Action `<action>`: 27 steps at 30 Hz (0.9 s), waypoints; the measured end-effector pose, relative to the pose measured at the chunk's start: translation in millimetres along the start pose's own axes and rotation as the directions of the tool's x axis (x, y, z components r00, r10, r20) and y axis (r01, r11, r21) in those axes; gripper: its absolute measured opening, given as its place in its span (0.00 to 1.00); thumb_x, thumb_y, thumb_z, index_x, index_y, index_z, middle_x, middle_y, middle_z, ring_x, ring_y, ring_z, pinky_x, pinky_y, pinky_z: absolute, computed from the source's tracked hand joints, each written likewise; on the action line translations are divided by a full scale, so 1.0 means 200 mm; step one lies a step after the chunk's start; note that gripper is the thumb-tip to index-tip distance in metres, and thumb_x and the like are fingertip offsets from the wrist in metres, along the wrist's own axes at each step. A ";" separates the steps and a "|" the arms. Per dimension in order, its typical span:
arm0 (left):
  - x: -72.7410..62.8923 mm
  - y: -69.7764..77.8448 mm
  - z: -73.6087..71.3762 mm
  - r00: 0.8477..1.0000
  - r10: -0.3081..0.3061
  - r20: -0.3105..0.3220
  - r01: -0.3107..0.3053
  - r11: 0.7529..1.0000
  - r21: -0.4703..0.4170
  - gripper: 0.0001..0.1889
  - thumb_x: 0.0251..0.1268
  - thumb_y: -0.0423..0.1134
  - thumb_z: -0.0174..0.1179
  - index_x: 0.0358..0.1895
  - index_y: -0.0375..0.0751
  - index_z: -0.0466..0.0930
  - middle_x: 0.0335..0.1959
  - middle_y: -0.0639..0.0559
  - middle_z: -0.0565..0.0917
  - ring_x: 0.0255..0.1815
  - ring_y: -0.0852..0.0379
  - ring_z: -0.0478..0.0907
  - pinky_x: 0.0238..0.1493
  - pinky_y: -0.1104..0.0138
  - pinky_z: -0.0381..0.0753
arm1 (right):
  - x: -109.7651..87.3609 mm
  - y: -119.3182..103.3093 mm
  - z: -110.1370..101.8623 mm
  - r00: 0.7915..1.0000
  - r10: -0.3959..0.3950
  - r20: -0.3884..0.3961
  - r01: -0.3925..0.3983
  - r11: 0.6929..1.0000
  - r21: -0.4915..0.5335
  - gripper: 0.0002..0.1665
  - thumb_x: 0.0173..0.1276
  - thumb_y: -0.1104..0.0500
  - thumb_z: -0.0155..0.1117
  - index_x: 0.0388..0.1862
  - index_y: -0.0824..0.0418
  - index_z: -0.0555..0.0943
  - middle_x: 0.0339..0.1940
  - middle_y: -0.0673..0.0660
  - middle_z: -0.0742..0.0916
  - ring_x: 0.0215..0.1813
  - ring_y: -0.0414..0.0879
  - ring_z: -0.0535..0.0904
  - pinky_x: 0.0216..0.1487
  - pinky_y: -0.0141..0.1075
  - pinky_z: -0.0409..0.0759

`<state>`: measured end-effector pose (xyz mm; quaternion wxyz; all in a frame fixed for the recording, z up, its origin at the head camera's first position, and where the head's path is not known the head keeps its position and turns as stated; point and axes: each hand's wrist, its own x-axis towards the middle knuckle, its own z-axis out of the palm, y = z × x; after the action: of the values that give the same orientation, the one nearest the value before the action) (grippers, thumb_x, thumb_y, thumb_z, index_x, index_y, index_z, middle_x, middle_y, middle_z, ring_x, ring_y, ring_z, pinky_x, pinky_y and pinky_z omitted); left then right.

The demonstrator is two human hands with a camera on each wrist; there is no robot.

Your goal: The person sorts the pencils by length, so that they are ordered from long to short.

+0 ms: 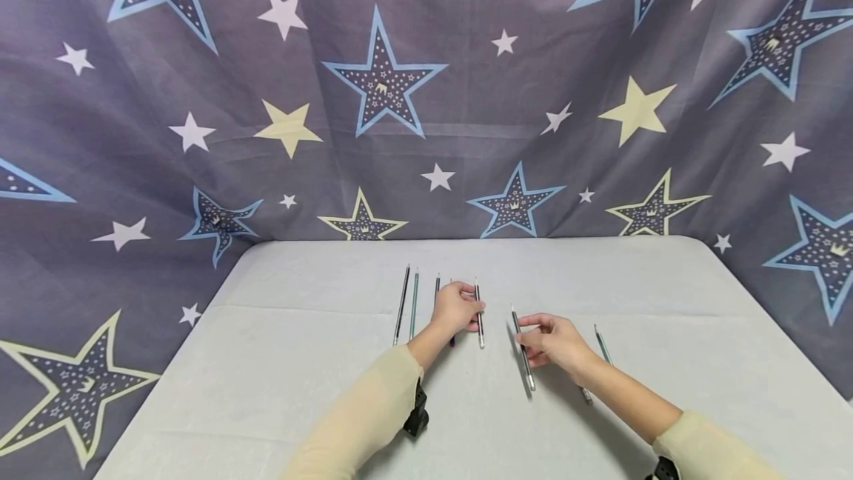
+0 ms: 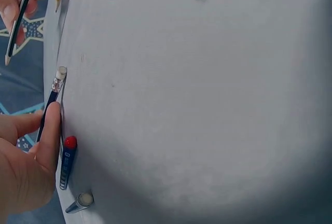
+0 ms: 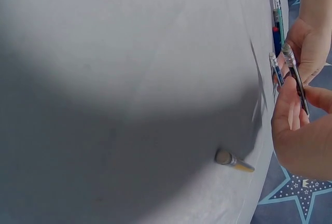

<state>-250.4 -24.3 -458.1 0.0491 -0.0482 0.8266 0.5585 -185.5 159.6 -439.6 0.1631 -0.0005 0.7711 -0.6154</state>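
My left hand (image 1: 458, 307) pinches a dark pencil (image 1: 480, 332) with a white eraser end, its point away from me. In the left wrist view, thumb and finger lie on either side of this pencil (image 2: 55, 83). Under and beside that hand runs a row of pencils, among them a black pencil (image 1: 401, 305), a green pencil (image 1: 414, 304) and a dark-blue one with a red end (image 2: 67, 163). To the right, my right hand (image 1: 550, 341) holds another dark pencil (image 1: 523, 354) between thumb and fingers, tilted, with its shadow beside it on the cloth.
Beyond the right hand lies a green pencil (image 1: 603, 344), partly hidden by the forearm. A pencil's eraser end (image 1: 586, 395) shows below that forearm. The table (image 1: 266, 391) has a pale cloth, and a star-patterned curtain (image 1: 466, 132) hangs behind its far edge.
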 end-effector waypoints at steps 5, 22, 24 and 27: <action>0.00 0.01 0.01 1.000 0.019 0.001 -0.019 0.999 0.038 0.16 0.55 0.29 0.64 0.48 0.32 0.76 0.29 0.48 0.81 0.15 0.63 0.75 0.19 0.70 0.84 | 0.00 0.00 0.00 1.000 0.001 -0.003 -0.001 1.000 -0.004 0.27 0.62 0.62 0.62 0.58 0.73 0.70 0.29 0.52 0.79 0.27 0.41 0.76 0.30 0.34 0.85; -0.01 0.02 0.02 0.999 0.040 -0.014 -0.036 0.977 0.209 0.12 0.54 0.30 0.65 0.42 0.33 0.78 0.26 0.49 0.84 0.12 0.61 0.78 0.16 0.74 0.80 | 0.03 -0.01 -0.02 1.000 0.003 -0.022 -0.003 1.000 -0.001 0.28 0.63 0.62 0.61 0.59 0.72 0.69 0.27 0.52 0.79 0.26 0.41 0.77 0.29 0.32 0.85; -0.02 0.02 0.01 0.999 0.049 -0.011 -0.045 0.975 0.218 0.12 0.53 0.30 0.65 0.42 0.33 0.78 0.25 0.49 0.83 0.11 0.61 0.77 0.16 0.74 0.80 | 0.04 -0.02 -0.02 1.000 0.001 -0.022 -0.001 1.000 -0.002 0.28 0.63 0.62 0.61 0.59 0.72 0.69 0.28 0.52 0.78 0.26 0.41 0.77 0.29 0.32 0.85; -0.01 0.01 0.01 0.999 0.051 -0.010 -0.047 0.971 0.236 0.12 0.54 0.31 0.65 0.41 0.34 0.78 0.26 0.50 0.83 0.10 0.62 0.77 0.17 0.74 0.80 | 0.05 -0.02 -0.03 0.999 -0.003 -0.032 0.003 1.000 -0.001 0.27 0.63 0.62 0.61 0.59 0.73 0.69 0.27 0.52 0.78 0.26 0.41 0.77 0.29 0.32 0.85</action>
<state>-248.3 -20.4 -456.2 0.0341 -0.0263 0.8884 0.4571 -197.5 161.2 -437.3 0.1501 0.0082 0.7738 -0.6154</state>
